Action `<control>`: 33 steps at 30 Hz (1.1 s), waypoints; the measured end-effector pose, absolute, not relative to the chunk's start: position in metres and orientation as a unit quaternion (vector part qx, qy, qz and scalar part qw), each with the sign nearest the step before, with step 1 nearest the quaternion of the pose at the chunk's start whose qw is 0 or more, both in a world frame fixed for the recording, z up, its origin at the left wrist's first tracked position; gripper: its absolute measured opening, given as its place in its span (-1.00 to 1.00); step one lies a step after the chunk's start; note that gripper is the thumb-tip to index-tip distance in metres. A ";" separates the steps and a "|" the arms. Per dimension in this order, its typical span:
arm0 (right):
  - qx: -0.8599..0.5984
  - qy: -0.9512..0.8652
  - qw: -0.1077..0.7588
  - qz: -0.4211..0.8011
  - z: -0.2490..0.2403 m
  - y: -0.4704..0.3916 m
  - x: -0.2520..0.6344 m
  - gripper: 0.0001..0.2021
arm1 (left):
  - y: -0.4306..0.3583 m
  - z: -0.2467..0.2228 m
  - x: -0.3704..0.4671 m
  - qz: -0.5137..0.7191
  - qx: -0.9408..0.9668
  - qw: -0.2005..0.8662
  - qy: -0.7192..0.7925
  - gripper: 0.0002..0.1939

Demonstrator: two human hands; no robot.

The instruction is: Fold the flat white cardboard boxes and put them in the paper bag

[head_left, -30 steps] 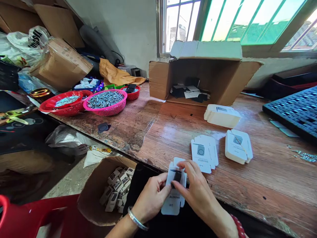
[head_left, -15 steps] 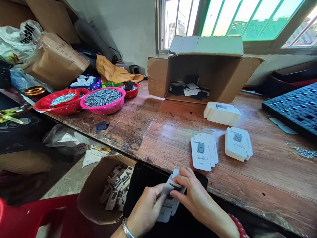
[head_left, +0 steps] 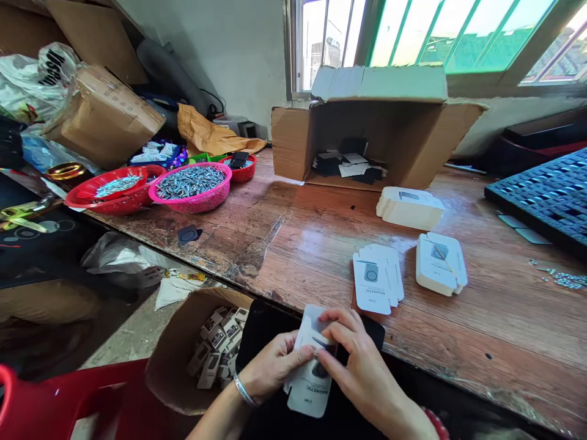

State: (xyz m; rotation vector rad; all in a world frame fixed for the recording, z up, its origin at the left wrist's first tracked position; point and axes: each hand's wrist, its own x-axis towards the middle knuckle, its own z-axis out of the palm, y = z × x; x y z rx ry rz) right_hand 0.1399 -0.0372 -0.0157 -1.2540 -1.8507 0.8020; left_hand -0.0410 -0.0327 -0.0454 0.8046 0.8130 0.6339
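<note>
Over my lap, both hands hold flat printed white box blanks [head_left: 310,394] marked "MAGNETIC"; I cannot tell how many are in the hold. My left hand [head_left: 275,366] grips the left edge, its thumb lying across the face. From the right, my right hand [head_left: 355,354] pinches the upper part with thumb and fingers. Just beyond the table edge lies a small fanned pile of the same blanks [head_left: 376,278]. Right of it sits a thicker banded stack [head_left: 441,263], and another stack [head_left: 409,208] stands farther back.
Below left, a carton [head_left: 169,373] holds several small boxes. An open cardboard box [head_left: 288,143] with loose cards stands under the window. Pink [head_left: 192,203] and red baskets [head_left: 112,205] of metal parts line the back left. A dark grid tray [head_left: 545,189] lies right; a red chair [head_left: 41,403] is lower left.
The blanks in my hands have turned to lie flatter and more upright in view, showing more of the printed face. My left thumb has moved over the face.
</note>
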 end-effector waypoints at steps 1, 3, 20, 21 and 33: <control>-0.508 -0.701 0.406 0.292 -0.022 -0.037 0.139 -0.88 | -0.032 -0.047 -0.040 0.314 0.347 0.791 0.395 -0.44; -0.543 -0.638 0.459 0.295 -0.034 -0.037 0.137 -0.61 | -0.032 -0.049 -0.038 0.351 0.313 0.778 0.417 -0.45; -0.478 -0.501 0.527 0.492 -0.053 -0.040 0.120 -0.58 | -0.035 -0.030 -0.028 0.518 0.342 0.627 0.471 -0.23; -0.476 -0.505 0.525 0.493 -0.055 -0.041 0.121 -0.58 | -0.036 -0.030 -0.029 0.510 0.355 0.629 0.468 -0.24; -0.515 -0.498 0.520 0.465 -0.040 -0.036 0.124 -0.57 | -0.050 -0.030 -0.029 0.438 0.425 0.658 0.441 -0.62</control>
